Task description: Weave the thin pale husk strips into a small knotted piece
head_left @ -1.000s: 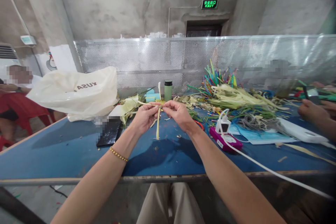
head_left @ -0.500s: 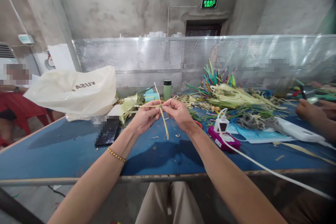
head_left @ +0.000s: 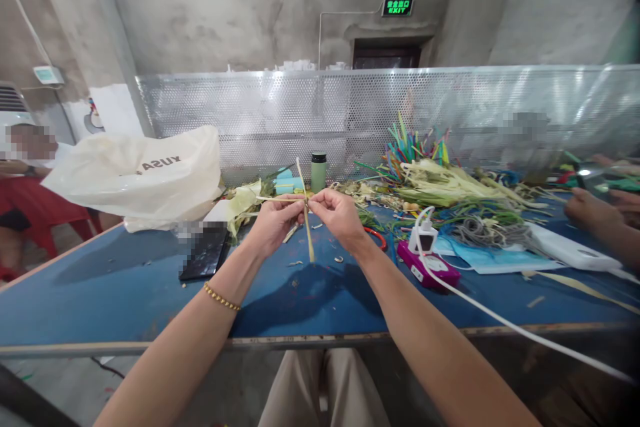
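Above the blue table, my left hand (head_left: 277, 222) and my right hand (head_left: 340, 215) meet fingertip to fingertip. Between them are pale dried husk strips crossed over each other. One strip (head_left: 310, 240) hangs down below the fingers and also rises above them; another strip (head_left: 274, 199) sticks out leftward over my left hand. The left thumb and forefinger pinch the strips near the crossing, and the right thumb and forefinger pinch at the same spot. The crossing itself is partly hidden by my fingertips.
A green bottle (head_left: 319, 172) stands behind my hands. Corn husks (head_left: 440, 183) and coloured strips pile up at right, near a purple power socket (head_left: 429, 264) with a white cable. At left are a black phone-like slab (head_left: 204, 252) and a white bag (head_left: 140, 177). Another person's hand (head_left: 593, 210) holds a device.
The hanging strip has swung to a more upright position, its lower end shifting left. My right fingers have shifted slightly at the crossing; both hands keep their pinch.
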`<state>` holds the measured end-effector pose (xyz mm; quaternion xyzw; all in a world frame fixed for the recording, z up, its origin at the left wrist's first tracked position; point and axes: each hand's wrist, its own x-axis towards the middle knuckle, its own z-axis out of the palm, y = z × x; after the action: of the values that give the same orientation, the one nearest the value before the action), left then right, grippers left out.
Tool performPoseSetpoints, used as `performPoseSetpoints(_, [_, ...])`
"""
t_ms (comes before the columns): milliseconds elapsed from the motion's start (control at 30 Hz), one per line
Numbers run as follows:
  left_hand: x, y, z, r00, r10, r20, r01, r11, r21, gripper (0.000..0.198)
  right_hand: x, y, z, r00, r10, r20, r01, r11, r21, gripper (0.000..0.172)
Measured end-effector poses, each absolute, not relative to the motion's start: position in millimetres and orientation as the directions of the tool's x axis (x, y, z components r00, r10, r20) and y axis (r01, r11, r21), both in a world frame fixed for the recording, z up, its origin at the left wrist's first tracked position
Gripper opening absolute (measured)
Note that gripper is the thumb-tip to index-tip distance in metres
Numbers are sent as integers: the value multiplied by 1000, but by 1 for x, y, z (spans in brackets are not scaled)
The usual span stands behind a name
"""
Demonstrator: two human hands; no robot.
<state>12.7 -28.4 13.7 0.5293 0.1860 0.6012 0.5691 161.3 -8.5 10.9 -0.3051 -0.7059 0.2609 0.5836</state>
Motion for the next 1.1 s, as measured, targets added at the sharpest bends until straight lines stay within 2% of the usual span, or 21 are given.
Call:
performPoseSetpoints(167, [12,-29,12,211,878,430,-437,-308,845,17,164,-13,12,-216,736,641,134,673,-727,20])
performPoseSetpoints(300, [10,-32,15,252,890,379,-451,-239,860,14,168,-15,15,-254,746,616,147,659,-738,25])
performPoseSetpoints(433, [9,-32,16,273,907,321,-493,-154,856,10,170,-14,15,-249,701,668,183,711,-679,22])
performPoseSetpoints(600, [9,-32,16,263,932,251,-547,-70,834,6,169,-14,15,-237,701,672,183,712,-678,19])
performPoseSetpoints(900, [10,-31,16,234,935,266,-545,-100,833,7,167,-12,15,-218,693,688,228,721,-654,16])
performPoseSetpoints(1000, [8,-25,13,202,956,212,-543,-71,837,7,169,-10,12,-220,613,759,390,768,-508,13])
performPoseSetpoints(1100, [6,-17,8,159,975,156,-585,-34,810,6,169,-12,8,-249,435,865,554,797,-241,15])
